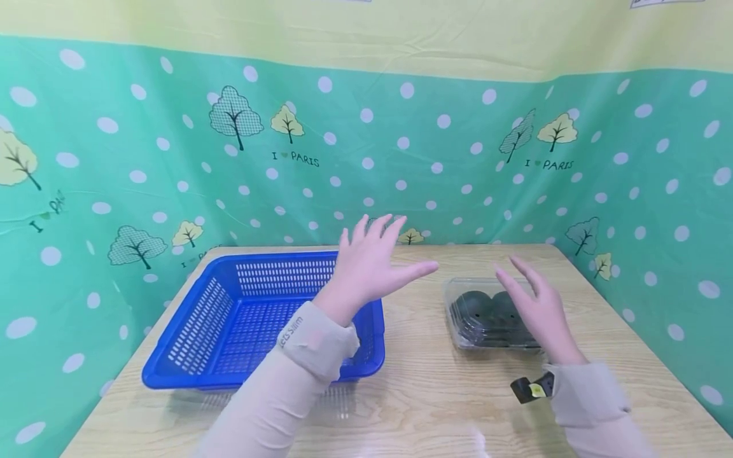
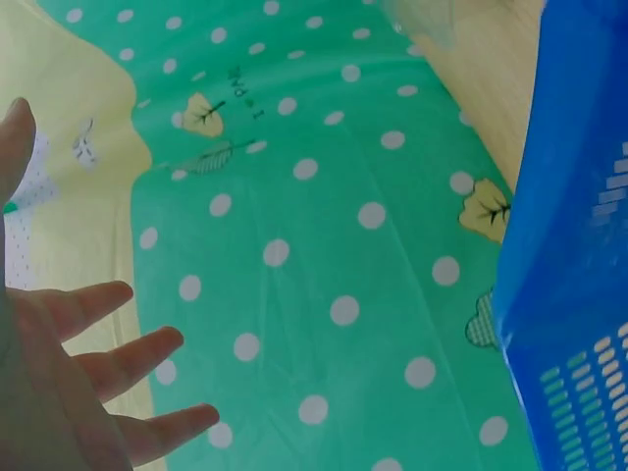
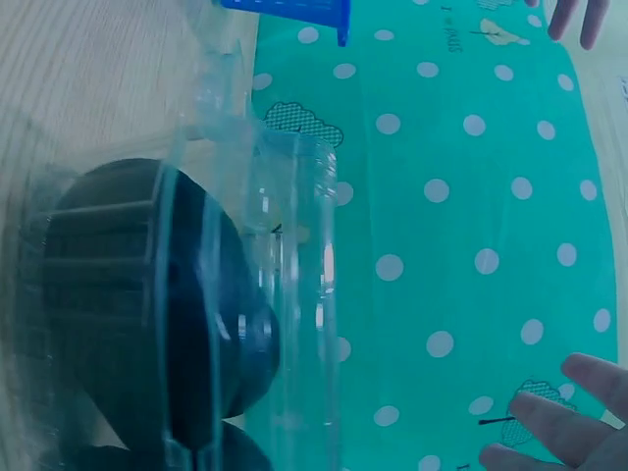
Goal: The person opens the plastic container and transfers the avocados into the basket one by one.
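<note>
My left hand (image 1: 366,270) is raised over the right side of a blue plastic basket (image 1: 189,381), its fingers spread and nothing in it. On the table's right side sits a clear plastic box (image 1: 466,341) with dark round things (image 1: 475,308) inside. My right hand (image 1: 541,312) hovers over the right part of that box, fingers extended and holding nothing, hiding some of it. The right wrist view shows the box close up, with the fingers (image 3: 559,427) of the right hand apart from it.
Both containers stand on a light wood-grain table (image 1: 412,401). Behind and at the sides hangs a green and yellow curtain (image 1: 366,140) with white dots and printed trees. A black strap (image 1: 523,389) shows at the right wrist.
</note>
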Tool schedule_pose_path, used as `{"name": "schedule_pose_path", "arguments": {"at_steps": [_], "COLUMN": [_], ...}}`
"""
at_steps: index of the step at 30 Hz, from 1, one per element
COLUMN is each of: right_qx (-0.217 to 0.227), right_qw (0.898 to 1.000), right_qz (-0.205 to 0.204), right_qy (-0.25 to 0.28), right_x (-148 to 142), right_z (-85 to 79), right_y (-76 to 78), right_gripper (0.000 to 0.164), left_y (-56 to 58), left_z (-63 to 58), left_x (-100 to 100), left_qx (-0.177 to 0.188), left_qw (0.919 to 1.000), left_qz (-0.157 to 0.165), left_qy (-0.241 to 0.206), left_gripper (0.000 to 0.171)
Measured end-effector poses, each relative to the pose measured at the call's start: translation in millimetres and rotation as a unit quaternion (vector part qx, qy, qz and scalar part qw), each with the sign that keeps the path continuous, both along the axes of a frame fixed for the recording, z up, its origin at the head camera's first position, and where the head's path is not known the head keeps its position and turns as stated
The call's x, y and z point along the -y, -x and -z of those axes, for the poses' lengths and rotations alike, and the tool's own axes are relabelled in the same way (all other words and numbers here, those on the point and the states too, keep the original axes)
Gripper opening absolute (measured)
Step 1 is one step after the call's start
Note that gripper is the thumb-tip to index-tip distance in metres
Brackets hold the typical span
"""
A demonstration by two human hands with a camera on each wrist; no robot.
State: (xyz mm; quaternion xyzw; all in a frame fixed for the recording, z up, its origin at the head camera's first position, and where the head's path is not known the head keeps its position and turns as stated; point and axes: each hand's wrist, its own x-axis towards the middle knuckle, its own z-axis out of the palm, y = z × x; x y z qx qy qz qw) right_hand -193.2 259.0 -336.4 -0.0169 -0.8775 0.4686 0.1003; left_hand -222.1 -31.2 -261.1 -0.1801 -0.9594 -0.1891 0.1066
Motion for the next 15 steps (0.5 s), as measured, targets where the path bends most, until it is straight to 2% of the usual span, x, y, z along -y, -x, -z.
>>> {"name": "schedule_pose_path", "arguments": {"at_steps": [8,15], "right_qx": [0.006,0.018], "right_qw": [0.999,0.998], "right_qz": [0.017,0.032], "right_qy": [0.035,0.055], "right_x": [-4,-7], "right_z": [13.4,22.8], "right_y": [-5.2,-8.0], "right_gripper": [0.073,0.072], "left_y": [-3.9,-7.7], "left_z": [8.2,15.0], "left_x": [-16,-30], "left_qx": [-0.024,-0.035], "left_qw": [0.9994,0.9990], "left_qz": [0.017,0.024], "left_qy": [-0.019,-0.012], "left_gripper": [0.085,0.087]}}
